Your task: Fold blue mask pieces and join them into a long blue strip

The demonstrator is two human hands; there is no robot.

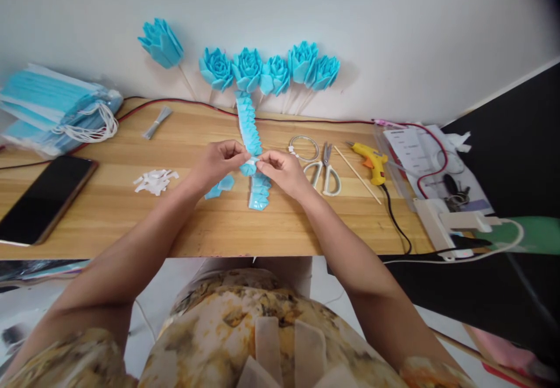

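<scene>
My left hand [219, 163] and my right hand [283, 172] meet over the middle of the table, each with thumb and fingers pinched. Between them they grip a small light-blue petal piece [248, 168] with a pale edge along its top. Under and behind the hands runs a row of overlapping folded blue petals [248, 122]; more folded petals [259, 192] lie on the near side. Beside my left wrist are loose blue pieces [226, 183]. A pile of white scraps [156, 182] sits farther left. White-handled scissors [326, 166] rest to the right of my right hand.
Several blue flowers on sticks [247, 69] lean against the wall. At left are a bundle of blue face masks [52, 99] and a phone [46, 201]. On the right lie a wire coil [305, 147], a wooden stick [359, 175], a yellow glue gun [371, 159] and a power strip [435, 227].
</scene>
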